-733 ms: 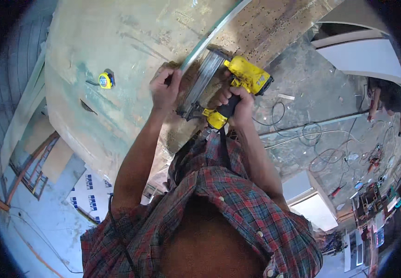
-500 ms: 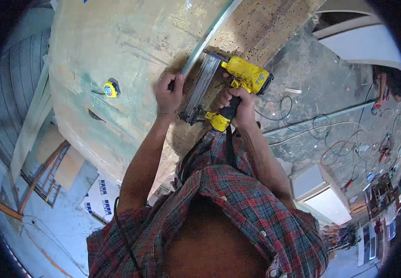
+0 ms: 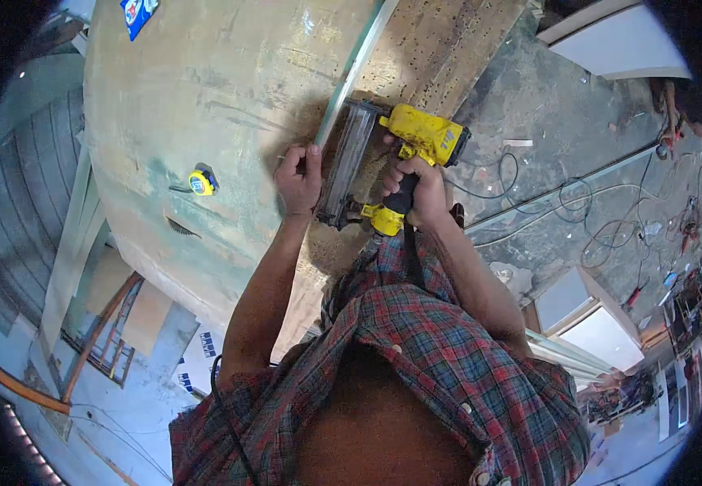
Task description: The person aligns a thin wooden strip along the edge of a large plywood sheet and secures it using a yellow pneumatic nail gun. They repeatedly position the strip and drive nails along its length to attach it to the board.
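A long narrow pale strip (image 3: pixel 354 69) runs away from me along the wooden work table (image 3: pixel 237 49). My left hand (image 3: pixel 297 180) is closed around its near end, thumb on top. My right hand (image 3: pixel 420 191) grips the black handle of a yellow and black nail gun (image 3: pixel 425 131), its fingers wrapped below the trigger area. The gun's long grey magazine lies just right of my left hand, and its nose end points toward the strip; whether it touches the strip I cannot tell.
A yellow tape measure (image 3: pixel 202 182) lies on the table's left part, above a toothed saw blade (image 3: pixel 181 228) in a slot. At the far left is a blue packet (image 3: pixel 137 16). Hoses and cables (image 3: pixel 586 202) snake over the floor at right, near a white cabinet (image 3: pixel 594 320).
The whole view has shifted, bringing more of the blue packet into sight. Both hands keep their grips, and the nail gun stays beside the strip.
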A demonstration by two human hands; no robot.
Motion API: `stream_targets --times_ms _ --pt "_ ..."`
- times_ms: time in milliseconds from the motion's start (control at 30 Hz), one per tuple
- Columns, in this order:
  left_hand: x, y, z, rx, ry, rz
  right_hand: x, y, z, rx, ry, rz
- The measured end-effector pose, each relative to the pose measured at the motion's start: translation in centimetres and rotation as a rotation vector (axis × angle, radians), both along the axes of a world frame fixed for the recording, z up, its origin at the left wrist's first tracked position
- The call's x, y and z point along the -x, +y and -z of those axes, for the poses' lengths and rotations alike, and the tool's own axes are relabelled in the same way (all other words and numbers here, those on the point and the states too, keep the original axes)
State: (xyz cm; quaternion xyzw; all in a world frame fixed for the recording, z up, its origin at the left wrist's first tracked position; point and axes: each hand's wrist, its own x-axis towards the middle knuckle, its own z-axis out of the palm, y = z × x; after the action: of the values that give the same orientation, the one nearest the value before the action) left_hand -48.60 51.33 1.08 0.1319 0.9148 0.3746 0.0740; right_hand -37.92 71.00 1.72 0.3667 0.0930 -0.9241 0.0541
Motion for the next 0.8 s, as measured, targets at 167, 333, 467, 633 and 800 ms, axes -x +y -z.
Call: stream_targets --times_ms 167,333,467,633,800 --pt "0.3 -1.6 1.7 0.060 0.027 0.011 -0.1 -0.9 0.4 0.135 0.008 0.098" --pt "0.4 -1.7 2.0 0.054 -0.011 -0.016 0.1 -0.8 -0.4 0.178 -0.080 0.078" --pt "0.4 -1.2 1.8 0.027 0.039 0.013 -0.5 -0.9 0.8 0.170 -0.048 0.049" --pt "0.2 -1.5 2.1 0.017 0.019 -0.018 0.0 -0.6 0.1 0.138 -0.035 0.066" --pt "0.1 -1.7 2.0 0.036 0.016 0.003 -0.1 -0.8 0.4 0.194 -0.012 0.107"
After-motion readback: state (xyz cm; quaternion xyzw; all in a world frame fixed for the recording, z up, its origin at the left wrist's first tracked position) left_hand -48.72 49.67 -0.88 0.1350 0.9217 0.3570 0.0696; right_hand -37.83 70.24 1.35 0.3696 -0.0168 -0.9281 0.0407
